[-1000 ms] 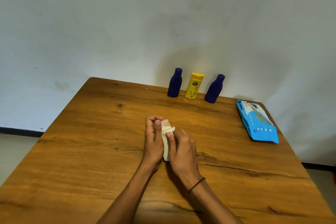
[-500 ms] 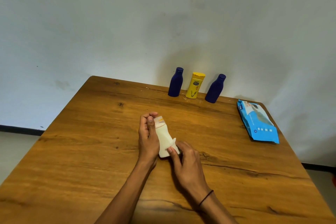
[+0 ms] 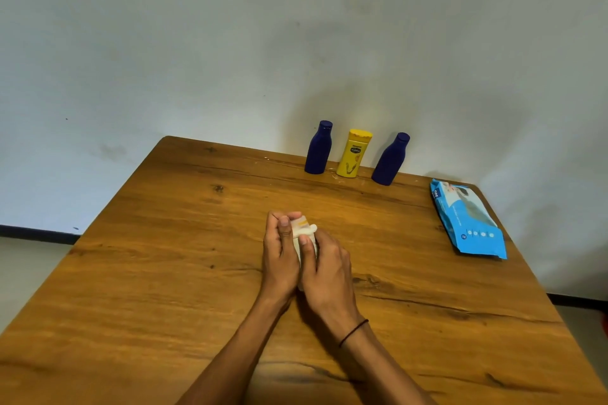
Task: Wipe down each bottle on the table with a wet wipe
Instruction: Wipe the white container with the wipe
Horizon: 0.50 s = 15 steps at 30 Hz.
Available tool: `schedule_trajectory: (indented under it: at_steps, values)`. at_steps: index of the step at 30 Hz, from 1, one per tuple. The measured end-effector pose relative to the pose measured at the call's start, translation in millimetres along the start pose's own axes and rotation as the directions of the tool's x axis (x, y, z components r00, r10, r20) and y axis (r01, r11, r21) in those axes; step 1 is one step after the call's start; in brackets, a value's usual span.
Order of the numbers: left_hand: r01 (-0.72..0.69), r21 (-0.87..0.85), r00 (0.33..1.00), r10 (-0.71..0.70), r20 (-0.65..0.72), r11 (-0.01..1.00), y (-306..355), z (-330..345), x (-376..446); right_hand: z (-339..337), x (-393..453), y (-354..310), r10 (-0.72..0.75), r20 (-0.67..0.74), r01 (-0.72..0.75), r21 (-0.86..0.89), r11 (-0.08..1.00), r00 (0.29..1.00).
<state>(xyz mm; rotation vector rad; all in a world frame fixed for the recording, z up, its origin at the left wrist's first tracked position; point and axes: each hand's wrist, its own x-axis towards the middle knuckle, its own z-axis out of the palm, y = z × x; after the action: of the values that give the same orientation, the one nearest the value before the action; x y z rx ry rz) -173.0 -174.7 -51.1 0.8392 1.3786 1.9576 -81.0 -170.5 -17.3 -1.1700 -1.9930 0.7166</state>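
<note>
A small white bottle [image 3: 300,226] with an orange band near its top lies between my hands at the middle of the table. My left hand [image 3: 279,260] grips it from the left. My right hand [image 3: 325,273] presses a white wet wipe [image 3: 311,231] against its right side and covers most of the body. At the far edge, against the wall, stand a dark blue bottle [image 3: 318,148], a yellow bottle [image 3: 353,154] and a second dark blue bottle [image 3: 390,159], all upright.
A blue pack of wet wipes [image 3: 467,219] lies near the right edge of the wooden table [image 3: 164,256]. The wall rises right behind the far edge. The floor shows to the left and right of the table.
Half a second ago my right hand was at the bottle's base with the body exposed. It has slid up along the bottle with the wipe and now covers it again.
</note>
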Motion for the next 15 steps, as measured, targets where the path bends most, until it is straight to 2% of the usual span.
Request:
schedule_trajectory:
  at_steps: [4, 7, 12, 15]
  values:
    - [0.04, -0.01, 0.996, -0.04, -0.084, 0.999, 1, -5, 5, -6, -9, 10, -0.064, 0.1, 0.066, -0.016, 0.998, 0.993]
    - [0.043, -0.01, 0.993, -0.044, -0.109, 0.999, 0, -5, 6, -9, -20, 19, -0.054, 0.132, 0.058, -0.025, 0.998, 0.99]
    - [0.038, -0.027, 0.996, -0.04, -0.083, 0.999, 1, -3, 5, -9, -23, 22, -0.032, 0.029, 0.032, -0.01, 0.999, 0.999]
    - [0.026, 0.017, 1.0, -0.026, 0.004, 1.0, 5, -5, 4, -8, -20, 23, -0.073, -0.038, 0.069, -0.089, 0.994, 0.997]
